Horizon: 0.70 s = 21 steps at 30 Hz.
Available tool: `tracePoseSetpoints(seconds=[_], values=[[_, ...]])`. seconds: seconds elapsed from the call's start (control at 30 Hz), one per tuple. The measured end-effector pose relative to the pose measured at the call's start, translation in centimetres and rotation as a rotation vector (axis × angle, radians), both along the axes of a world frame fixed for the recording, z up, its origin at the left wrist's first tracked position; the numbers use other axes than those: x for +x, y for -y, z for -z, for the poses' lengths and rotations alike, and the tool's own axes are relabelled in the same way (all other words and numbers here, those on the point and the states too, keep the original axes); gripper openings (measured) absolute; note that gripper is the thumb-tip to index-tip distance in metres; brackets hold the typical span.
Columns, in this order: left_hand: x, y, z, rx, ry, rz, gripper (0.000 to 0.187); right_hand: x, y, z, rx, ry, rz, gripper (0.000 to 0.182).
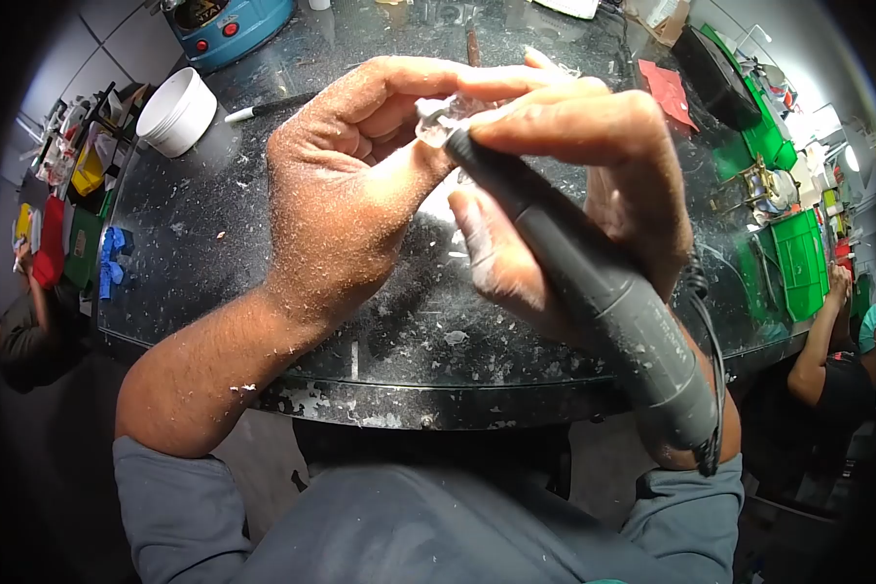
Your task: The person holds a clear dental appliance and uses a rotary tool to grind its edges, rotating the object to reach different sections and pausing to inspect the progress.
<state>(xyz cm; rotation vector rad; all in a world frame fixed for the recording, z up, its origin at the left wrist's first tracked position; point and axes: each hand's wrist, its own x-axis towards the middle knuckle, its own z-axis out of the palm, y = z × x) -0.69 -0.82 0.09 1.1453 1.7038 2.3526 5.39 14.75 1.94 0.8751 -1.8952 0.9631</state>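
Note:
A small clear, shiny piece (432,125) is pinched between the fingers and thumb of my left hand (336,200), which is dusted with pale powder. My right hand (633,161) grips a black rotary handpiece (603,292), with its front end up against the clear piece. The tool slants from there down to the right, and a coiled cord hangs at its rear. My fingers hide much of the clear piece and the exact contact. Both hands are above the dusty black tabletop (428,341), close together.
A white tub (177,112) and a white-tipped pen (253,112) are at the left, below a blue machine (229,34). Blue scraps (113,261) lie at the left edge. Red sandpaper-like sheet (667,94) and green bins (798,263) are right. Other people sit at both sides.

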Motion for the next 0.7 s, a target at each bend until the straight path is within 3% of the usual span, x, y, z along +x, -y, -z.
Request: tracePoseSetpoints(seconds=[0.7], values=[[0.4,0.3,-0.8,-0.094,-0.044,-0.057,0.027,0.4,-0.5,-0.2,0.023,0.077,0.018,0.038]])
